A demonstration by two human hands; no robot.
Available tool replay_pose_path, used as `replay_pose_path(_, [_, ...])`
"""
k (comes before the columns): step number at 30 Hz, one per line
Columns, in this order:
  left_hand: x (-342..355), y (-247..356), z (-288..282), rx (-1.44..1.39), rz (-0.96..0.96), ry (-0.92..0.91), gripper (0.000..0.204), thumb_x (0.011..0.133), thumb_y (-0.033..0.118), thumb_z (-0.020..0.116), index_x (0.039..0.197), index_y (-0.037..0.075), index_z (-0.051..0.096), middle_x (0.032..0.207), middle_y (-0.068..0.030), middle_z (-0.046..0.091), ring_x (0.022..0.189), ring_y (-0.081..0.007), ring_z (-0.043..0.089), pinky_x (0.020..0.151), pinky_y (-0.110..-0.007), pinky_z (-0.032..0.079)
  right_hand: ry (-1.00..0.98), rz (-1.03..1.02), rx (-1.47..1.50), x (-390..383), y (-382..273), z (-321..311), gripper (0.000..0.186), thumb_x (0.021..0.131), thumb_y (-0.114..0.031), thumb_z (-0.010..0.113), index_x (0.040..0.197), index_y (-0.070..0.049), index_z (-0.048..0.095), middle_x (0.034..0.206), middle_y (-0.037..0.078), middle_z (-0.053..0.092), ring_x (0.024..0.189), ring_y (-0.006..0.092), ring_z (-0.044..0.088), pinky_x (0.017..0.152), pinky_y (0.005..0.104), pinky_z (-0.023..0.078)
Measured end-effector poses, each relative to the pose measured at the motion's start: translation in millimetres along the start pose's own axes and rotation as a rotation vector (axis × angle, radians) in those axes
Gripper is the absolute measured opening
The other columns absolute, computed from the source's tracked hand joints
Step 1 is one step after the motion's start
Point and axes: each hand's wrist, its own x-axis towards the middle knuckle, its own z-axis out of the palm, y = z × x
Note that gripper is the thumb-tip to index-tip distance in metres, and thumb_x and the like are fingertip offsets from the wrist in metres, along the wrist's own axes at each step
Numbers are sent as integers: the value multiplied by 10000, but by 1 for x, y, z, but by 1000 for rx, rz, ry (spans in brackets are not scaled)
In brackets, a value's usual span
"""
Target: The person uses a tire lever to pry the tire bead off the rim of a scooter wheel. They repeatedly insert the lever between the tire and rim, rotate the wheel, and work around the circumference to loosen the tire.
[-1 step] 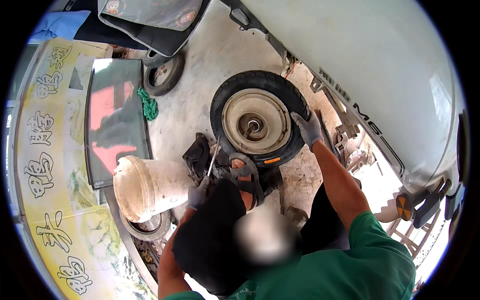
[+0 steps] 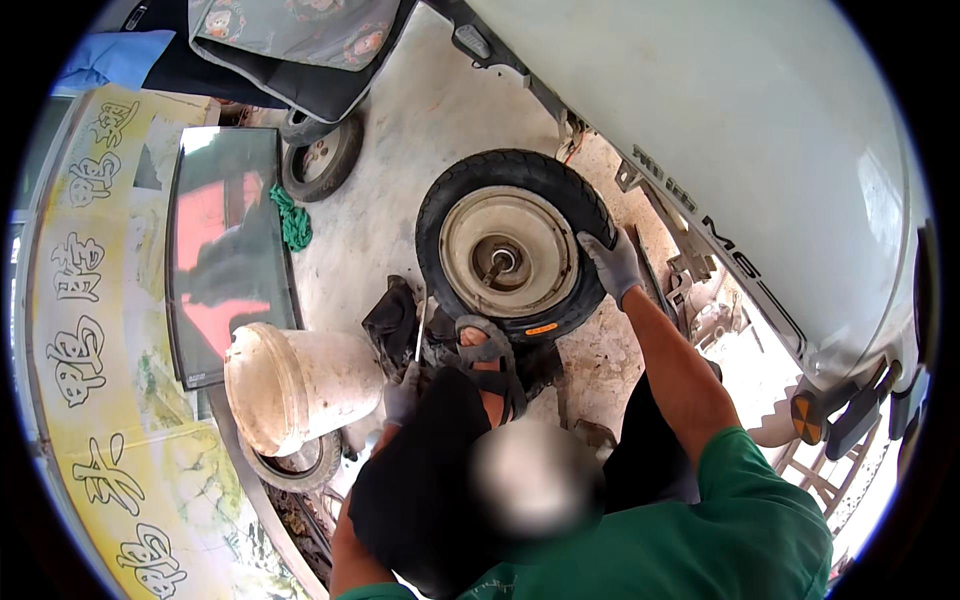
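A black tyre surrounds a dusty, cream-coloured hub wheel with a short axle at its centre. My gloved right hand grips the tyre's right edge, thumb on the sidewall. Lower left, my gloved left hand is closed round a slim metal rod, which looks like a tyre lever. The rod points up, its tip near the tyre's lower left edge; I cannot tell if they touch. My knee partly hides that hand. My sandalled foot is at the tyre's lower edge, by an orange label.
A dirty white bucket lies tilted at left, over another tyre. Behind it lean a glass pane and a green rag. More tyres lie farther off. A white vehicle body fills the right side.
The rod's tip has shifted slightly left and back from the tyre, and the rod stands more upright. My right hand keeps its place on the tyre. The whole view has shifted a little.
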Motion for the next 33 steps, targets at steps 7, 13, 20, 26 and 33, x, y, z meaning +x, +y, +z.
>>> replay_pose_path(7, [48, -84, 0, 6, 16, -95, 354, 1032, 346, 681, 948, 8, 747, 822, -7, 718, 706, -97, 622, 646, -287, 508, 16, 16, 2, -6, -11, -3, 618, 881, -356, 872, 1276, 32, 599, 1128, 73, 721, 991, 119, 655, 898, 299, 539])
replay_pose_path(13, [68, 37, 34, 687, 465, 40, 384, 925, 310, 765, 1097, -33, 738, 1027, -137, 771, 924, -190, 748, 808, -307, 573, 31, 22, -139, -3, -14, -12, 739, 856, -441, 873, 1347, 22, 572, 1189, 124, 714, 1093, 187, 665, 985, 337, 519])
replay_pose_path(20, [145, 259, 134, 660, 1179, -153, 645, 789, 339, 875, 1304, 29, 641, 1305, -191, 624, 1232, -369, 604, 1055, -439, 498, -71, -9, -376, 37, -54, -2, 892, 802, -484, 875, 1458, 2, 516, 1274, 197, 702, 1193, 284, 679, 1056, 379, 503])
replay_pose_path(26, [178, 325, 224, 1068, 842, -634, 1010, 659, 457, 912, 1498, 64, 509, 1453, -210, 550, 1365, -389, 530, 1171, -432, 419, -188, -117, -454, 73, -61, 5, 992, 703, -429, 964, 1479, -17, 506, 1315, 164, 686, 1216, 250, 658, 1085, 357, 495])
replay_pose_path(33, [213, 330, 230, 922, 697, -891, 1039, 615, 309, 971, 1494, 16, 502, 1395, -175, 643, 1311, -264, 596, 1169, -358, 415, -155, -9, -551, 62, -84, 14, 1049, 627, -419, 984, 1478, -33, 508, 1324, 190, 686, 1251, 302, 651, 1105, 382, 476])
